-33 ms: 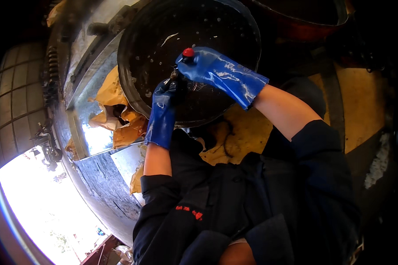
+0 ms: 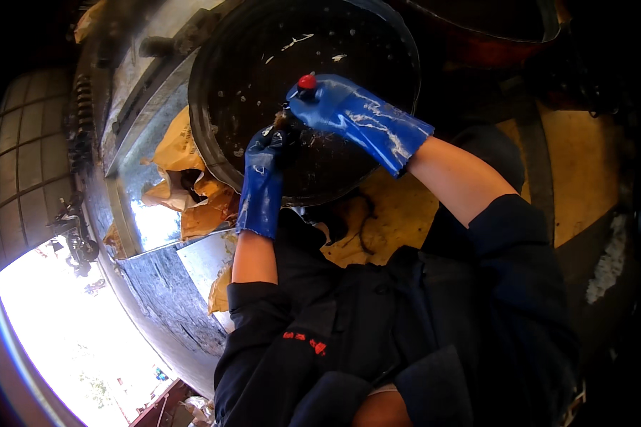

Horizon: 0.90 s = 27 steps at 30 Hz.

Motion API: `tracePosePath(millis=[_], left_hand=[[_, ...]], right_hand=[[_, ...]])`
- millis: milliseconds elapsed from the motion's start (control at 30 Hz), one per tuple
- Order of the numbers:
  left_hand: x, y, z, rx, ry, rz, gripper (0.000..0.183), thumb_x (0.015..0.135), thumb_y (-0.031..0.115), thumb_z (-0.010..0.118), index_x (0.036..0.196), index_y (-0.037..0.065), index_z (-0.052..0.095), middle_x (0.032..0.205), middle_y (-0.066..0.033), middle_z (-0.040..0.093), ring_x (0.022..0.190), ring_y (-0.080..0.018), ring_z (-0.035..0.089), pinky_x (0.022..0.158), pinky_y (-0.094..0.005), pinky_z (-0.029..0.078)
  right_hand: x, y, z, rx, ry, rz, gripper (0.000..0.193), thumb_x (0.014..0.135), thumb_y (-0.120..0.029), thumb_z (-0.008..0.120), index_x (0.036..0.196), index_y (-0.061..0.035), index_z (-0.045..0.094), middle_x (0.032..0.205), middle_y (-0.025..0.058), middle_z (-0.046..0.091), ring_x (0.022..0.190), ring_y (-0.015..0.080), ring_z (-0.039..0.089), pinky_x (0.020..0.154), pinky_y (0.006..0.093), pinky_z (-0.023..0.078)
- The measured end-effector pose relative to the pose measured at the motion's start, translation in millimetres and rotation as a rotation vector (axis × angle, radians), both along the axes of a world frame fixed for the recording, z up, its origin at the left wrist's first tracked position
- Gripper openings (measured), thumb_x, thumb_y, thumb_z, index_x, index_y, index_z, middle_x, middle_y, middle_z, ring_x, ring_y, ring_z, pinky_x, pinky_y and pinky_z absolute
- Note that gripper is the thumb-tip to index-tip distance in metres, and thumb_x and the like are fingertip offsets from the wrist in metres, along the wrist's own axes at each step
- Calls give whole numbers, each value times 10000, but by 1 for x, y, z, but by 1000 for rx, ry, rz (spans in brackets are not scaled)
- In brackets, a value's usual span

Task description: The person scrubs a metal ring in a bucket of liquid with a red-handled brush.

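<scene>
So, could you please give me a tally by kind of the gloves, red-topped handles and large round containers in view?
Gloves: 2, the left blue glove and the right blue glove
Red-topped handle: 1
Large round containers: 2, the dark tub and the reddish container, partly out of view
Total: 5

Crumpled brown paper bag (image 2: 178,146) just sat there, reddish tub (image 2: 488,50) and yellowish board (image 2: 580,164) well off to its right.
</scene>
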<state>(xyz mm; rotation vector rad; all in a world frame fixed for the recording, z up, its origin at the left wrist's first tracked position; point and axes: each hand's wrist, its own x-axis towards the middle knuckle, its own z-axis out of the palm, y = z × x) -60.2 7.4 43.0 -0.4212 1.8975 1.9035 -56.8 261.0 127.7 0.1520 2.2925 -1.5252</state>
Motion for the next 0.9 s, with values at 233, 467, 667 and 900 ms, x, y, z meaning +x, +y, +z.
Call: tracePosePath(millis=[233, 467, 667, 900], left_hand=[[-23, 7, 29, 81, 34, 165, 391, 1041, 202, 678, 1385, 33, 602, 1348, -161, 705, 1221, -307, 677, 1000, -455, 551], [-24, 5, 10, 448, -22, 164, 298, 1047, 77, 640, 1334, -3, 630, 1267, -138, 716, 1159, -272, 687, 1006, -448, 573], [-19, 30, 69, 20, -358, 12, 410, 1063, 389, 632, 1221, 14, 682, 1125, -138, 762, 985, -260, 727, 881, -388, 573], [-3, 23, 55, 134, -185, 10, 251, 1040, 213, 645, 1167, 11, 722, 1104, -112, 766, 983, -227, 724, 887, -348, 575]], right_hand=[[9, 23, -16, -138, -203, -186, 310, 960, -377, 662, 942, -77, 739, 802, 56, 704, 791, 157, 665, 806, 339, 525], [4, 11, -7, -12, -232, -88, 462, 930, -525, 697, 1018, -76, 760, 865, 92, 723, 830, 188, 681, 832, 349, 530], [12, -7, -5, 674, 279, 339, 251, 978, -297, 718, 1091, -75, 748, 1007, 102, 754, 895, 224, 740, 844, 368, 604], [21, -18, -30, 691, 436, 454, 216, 966, -243, 715, 1140, -118, 740, 1119, 88, 751, 946, 246, 751, 868, 364, 618]])
